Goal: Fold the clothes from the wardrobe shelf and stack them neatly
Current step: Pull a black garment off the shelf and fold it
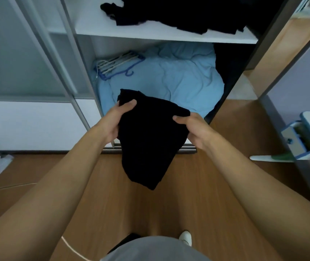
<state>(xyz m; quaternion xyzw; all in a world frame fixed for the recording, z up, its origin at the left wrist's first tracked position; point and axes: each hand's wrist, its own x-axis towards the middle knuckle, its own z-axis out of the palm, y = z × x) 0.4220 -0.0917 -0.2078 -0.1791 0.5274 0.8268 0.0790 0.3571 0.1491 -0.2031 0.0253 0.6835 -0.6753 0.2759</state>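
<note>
Grip: L hand [119, 117] and R hand [193, 129] each closed on the upper edge of the black garment [150, 140], thumbs on top of the cloth. Garment is held in mid-air in front of the wardrobe, over the floor [197, 185], hanging between the forearms and tapering to a corner at the bottom. Dark pile [188, 14] lies rumpled on the wardrobe shelf [150, 35]; blue bedding [178, 78] w/ hangers [116, 63] sits in the compartment below. My read: mid-fold on one item, most of the job left. Next prob. needs another fold-over, edges matched, then a flat spot on the shelf for the stack.
</note>
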